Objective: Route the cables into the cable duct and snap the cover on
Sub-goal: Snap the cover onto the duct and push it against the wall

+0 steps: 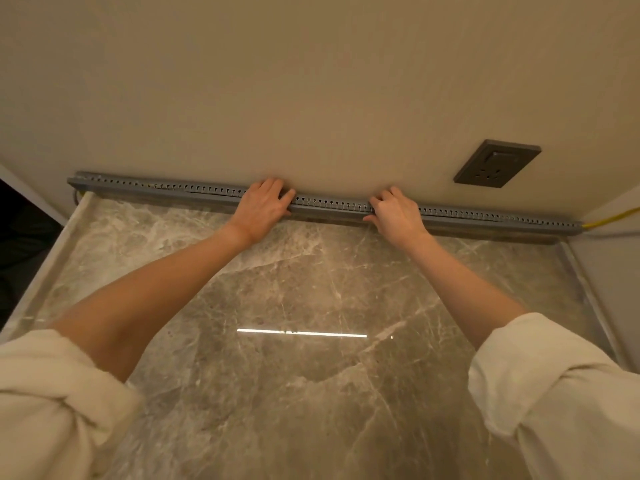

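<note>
Nearest to me are my two rolled-up white sleeves (52,393), and my bare forearms reach forward over a polished grey marble table (294,292) that reflects a thin strip of light. At the far edge of the table, where it meets a beige wall (311,81), a long grey slotted cable duct (329,204) runs from left to right. My left hand (263,206) lies on the duct a little left of its middle, fingers curled over the top against the wall and thumb low on the front face. My right hand (394,211) grips it the same way just right of the middle. Both hands are closed around the duct, pressing rather than pinching. A yellow cable (609,218) leaves the right end of the duct, and a trace of yellow shows at the left end. I cannot tell whether the cover is fully seated. Above and to the right, a dark wall socket (497,164) is set in the wall, well apart from the duct

From here, I judge that pressing only near the middle could leave the ends unclipped, and a cable lying proud of the slotted fingers could be pinched or keep the cover from snapping
</note>
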Demonstrator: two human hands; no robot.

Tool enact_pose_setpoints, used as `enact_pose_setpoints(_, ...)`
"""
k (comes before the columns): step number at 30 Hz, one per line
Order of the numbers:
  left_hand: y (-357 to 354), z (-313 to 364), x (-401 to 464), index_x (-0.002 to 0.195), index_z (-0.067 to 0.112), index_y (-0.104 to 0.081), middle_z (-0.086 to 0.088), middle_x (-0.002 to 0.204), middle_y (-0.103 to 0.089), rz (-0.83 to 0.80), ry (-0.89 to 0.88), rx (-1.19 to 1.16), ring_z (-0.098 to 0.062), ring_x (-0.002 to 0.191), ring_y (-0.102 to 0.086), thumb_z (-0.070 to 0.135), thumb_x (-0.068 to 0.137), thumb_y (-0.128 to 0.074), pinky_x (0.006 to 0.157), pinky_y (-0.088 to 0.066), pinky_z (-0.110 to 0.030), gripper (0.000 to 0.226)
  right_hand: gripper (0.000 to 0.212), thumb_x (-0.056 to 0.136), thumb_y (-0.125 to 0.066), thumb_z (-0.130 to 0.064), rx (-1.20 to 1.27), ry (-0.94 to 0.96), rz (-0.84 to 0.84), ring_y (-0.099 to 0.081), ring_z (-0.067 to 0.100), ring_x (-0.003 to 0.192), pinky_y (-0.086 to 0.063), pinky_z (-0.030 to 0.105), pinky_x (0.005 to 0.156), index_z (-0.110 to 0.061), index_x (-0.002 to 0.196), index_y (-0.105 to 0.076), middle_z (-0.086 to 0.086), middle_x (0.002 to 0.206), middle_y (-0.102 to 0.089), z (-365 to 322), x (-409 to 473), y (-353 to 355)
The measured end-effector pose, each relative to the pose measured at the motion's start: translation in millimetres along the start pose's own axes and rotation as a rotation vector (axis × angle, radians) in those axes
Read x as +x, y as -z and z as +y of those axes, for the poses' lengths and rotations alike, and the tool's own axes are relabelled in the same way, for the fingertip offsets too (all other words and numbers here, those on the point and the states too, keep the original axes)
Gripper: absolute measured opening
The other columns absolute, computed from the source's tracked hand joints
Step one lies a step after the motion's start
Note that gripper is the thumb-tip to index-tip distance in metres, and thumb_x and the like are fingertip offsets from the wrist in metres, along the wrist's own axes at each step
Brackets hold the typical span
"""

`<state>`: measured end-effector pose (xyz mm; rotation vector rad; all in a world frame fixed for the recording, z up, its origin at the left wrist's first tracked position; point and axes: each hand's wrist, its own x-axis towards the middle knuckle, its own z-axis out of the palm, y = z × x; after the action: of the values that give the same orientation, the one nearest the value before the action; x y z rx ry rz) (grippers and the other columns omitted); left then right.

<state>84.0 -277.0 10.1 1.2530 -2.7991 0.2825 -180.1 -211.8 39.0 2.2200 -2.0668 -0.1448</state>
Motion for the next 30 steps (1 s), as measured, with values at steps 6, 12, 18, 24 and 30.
enact_pose_setpoints(6, -3, -5, -13, 0.117, -0.003, -0.057, -0.019, 0.105, -0.063, 0.062, -0.013, 0.079, -0.034, 0.093, -0.063, 0.011, 0.077, -0.074, 0.077, -0.051, -0.039, 0.046, 0.04, 0.089, -0.056, -0.043, -0.064, 0.02, 0.016, -0.049, 0.034, 0.109, -0.039, 0.04, 0.088, -0.008, 0.106, -0.063, 0.017, 0.106, -0.062, 4, -1, 0)
enact_pose_setpoints(12, -4, -7, -19, 0.111, -0.002, -0.062, -0.018, 0.105, -0.065, 0.085, -0.031, 0.087, -0.035, 0.094, -0.063, 0.018, 0.077, -0.074, 0.075, -0.052, -0.04, 0.041, 0.046, 0.091, -0.051, -0.046, -0.063, 0.026, 0.004, -0.047, 0.033, 0.109, -0.038, 0.041, 0.09, -0.005, 0.112, -0.06, 0.017, 0.109, -0.059, 5, -7, -3)
enact_pose_setpoints(18, 2, -2, -24, 0.113, -0.007, -0.06, -0.022, 0.105, -0.064, 0.035, -0.029, 0.068, -0.038, 0.095, -0.061, 0.011, 0.08, -0.071, 0.076, -0.051, -0.043, 0.04, 0.046, 0.093, -0.048, -0.045, -0.075, 0.074, 0.002, -0.047, 0.033, 0.108, -0.037, 0.04, 0.09, -0.005, 0.114, -0.058, 0.016, 0.109, -0.057, 2, -16, -7)
enact_pose_setpoints(24, -2, 1, -23, 0.112, -0.006, -0.06, -0.019, 0.096, -0.064, -0.01, -0.021, 0.135, -0.035, 0.087, -0.061, 0.008, 0.079, -0.069, 0.073, -0.052, -0.041, 0.037, 0.044, 0.097, -0.041, -0.041, -0.16, 0.133, -0.032, -0.047, 0.03, 0.11, -0.035, 0.037, 0.089, -0.006, 0.117, -0.058, 0.012, 0.114, -0.059, 1, -16, -11)
enact_pose_setpoints(30, -2, 1, -21, 0.098, -0.002, -0.064, -0.013, 0.082, -0.064, -0.005, -0.049, 0.216, -0.028, 0.075, -0.061, 0.006, 0.072, -0.073, 0.065, -0.052, -0.037, 0.029, 0.042, 0.096, -0.047, -0.037, 0.146, 0.044, -0.199, -0.048, 0.035, 0.112, -0.037, 0.041, 0.091, -0.003, 0.119, -0.056, 0.019, 0.117, -0.054, 8, -7, -4)
